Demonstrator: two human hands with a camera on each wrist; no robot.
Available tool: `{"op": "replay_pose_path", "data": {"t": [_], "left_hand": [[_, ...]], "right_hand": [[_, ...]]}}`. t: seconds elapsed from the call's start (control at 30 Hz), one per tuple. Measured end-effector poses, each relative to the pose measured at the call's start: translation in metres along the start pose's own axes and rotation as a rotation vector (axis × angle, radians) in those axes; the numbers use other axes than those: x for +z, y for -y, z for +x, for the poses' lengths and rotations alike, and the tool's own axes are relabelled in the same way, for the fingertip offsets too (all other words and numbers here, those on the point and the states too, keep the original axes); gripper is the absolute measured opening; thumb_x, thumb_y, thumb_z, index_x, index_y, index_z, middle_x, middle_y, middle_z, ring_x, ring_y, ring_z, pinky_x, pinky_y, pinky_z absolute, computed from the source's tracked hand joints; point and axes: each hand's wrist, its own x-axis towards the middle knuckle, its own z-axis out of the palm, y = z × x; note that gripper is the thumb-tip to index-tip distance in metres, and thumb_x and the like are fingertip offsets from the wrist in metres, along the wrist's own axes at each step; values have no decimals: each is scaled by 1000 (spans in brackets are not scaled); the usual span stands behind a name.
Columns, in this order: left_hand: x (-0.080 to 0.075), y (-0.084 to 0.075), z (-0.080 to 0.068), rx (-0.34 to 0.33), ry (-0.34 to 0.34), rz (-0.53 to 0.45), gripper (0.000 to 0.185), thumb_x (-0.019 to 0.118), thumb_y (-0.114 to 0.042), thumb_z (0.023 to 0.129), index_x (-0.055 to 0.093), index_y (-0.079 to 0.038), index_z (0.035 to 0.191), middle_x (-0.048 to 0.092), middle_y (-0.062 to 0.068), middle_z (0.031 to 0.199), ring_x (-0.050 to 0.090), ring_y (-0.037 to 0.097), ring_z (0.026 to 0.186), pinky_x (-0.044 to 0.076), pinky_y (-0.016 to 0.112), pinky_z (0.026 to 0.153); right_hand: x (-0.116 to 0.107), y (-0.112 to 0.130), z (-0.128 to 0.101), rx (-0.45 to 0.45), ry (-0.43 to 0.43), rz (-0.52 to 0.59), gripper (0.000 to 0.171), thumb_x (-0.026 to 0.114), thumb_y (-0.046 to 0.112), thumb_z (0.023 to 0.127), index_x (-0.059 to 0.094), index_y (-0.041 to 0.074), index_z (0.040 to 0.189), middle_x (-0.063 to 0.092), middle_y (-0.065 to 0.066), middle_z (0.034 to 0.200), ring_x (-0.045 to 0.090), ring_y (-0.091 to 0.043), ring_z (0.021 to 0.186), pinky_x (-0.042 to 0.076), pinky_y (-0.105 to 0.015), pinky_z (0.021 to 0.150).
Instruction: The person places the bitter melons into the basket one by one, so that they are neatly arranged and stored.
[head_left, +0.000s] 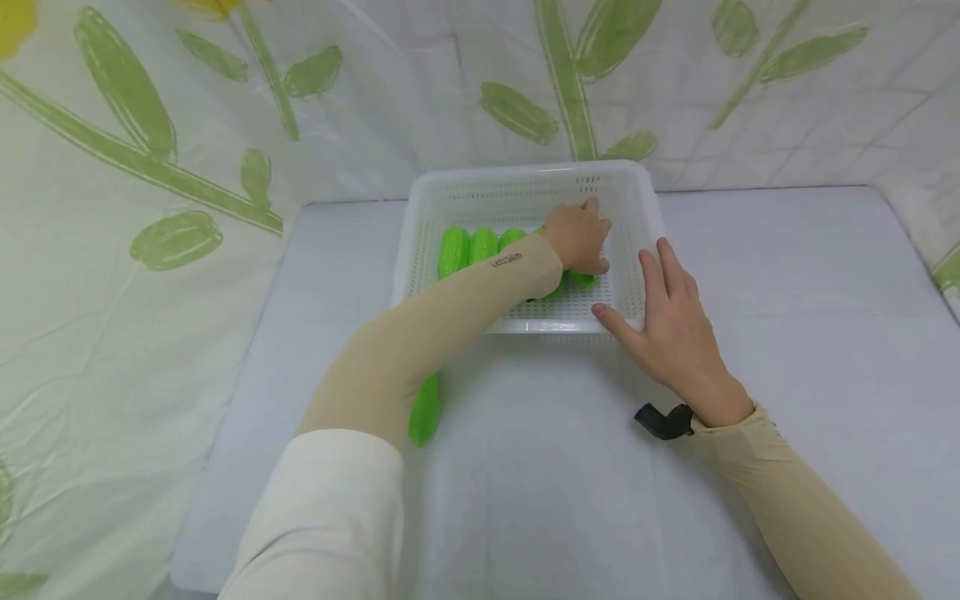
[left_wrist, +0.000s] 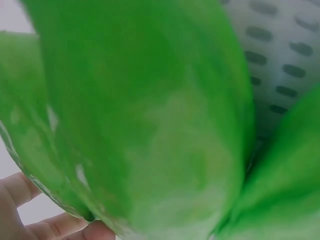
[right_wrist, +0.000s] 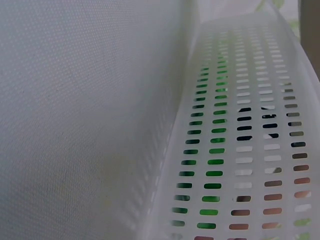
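While the left hand (head_left: 577, 237) gripped a cucumber (head_left: 581, 277) inside the basket (head_left: 525, 193)
Right hand (head_left: 671, 321) lay flat, fingers straight, against the basket's five o'clock corner on the bench (head_left: 787, 275).

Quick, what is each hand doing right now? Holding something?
Left hand: curled round a green cucumber inside the white basket.
Right hand: open, fingers straight, resting against the basket's near right corner, holding nothing.

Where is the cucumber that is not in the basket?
In the head view, one cucumber lies on the table, near of the white basket, partly hidden under the left forearm.
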Motion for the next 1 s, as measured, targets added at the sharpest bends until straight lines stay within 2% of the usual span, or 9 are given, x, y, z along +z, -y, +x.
{"op": "replay_pose_path", "data": {"t": [0.3, 0.6, 0.7, 0.83, 1.0], "left_hand": [[-2, 2, 0, -21, 17, -3, 75, 51, -65, 100, 44, -18, 158, 45, 9, 152, 61, 22, 126, 48, 41, 112], [-17, 10, -9, -34, 21, -58, 82, 46, -64, 102, 27, -19, 166, 26, 14, 170, 49, 28, 144, 44, 43, 118], [-23, 15, -12, -44, 20, -91, 83, 44, -65, 102, 22, -19, 168, 17, 14, 174, 40, 30, 152, 40, 44, 120], [-32, 20, -20, -48, -24, -115, 83, 42, -67, 102, 23, -20, 167, 19, 13, 174, 41, 31, 152, 42, 45, 119], [-43, 29, -38, -50, -86, -199, 79, 44, -65, 102, 29, -20, 166, 28, 12, 170, 46, 28, 148, 45, 42, 117]], "right_hand": [[-1, 1, 0, -3, 1, 1, 92, 71, 50, 96, 30, -5, 158, 18, -27, 170, 33, -63, 142, 38, -80, 102], [0, -1, 1, 14, 26, -5, 93, 68, 53, 97, 28, -4, 159, 14, -26, 172, 30, -61, 145, 38, -79, 103], [0, 0, 0, 15, 29, -3, 94, 67, 54, 97, 28, -4, 159, 14, -26, 172, 30, -60, 146, 37, -79, 104], [-1, 1, -1, 14, 30, 0, 94, 66, 55, 97, 28, -4, 159, 14, -27, 171, 30, -61, 146, 36, -79, 104], [-1, 2, -1, 15, 30, -6, 95, 67, 55, 97, 28, -5, 159, 14, -27, 171, 30, -62, 145, 37, -79, 104]]}}
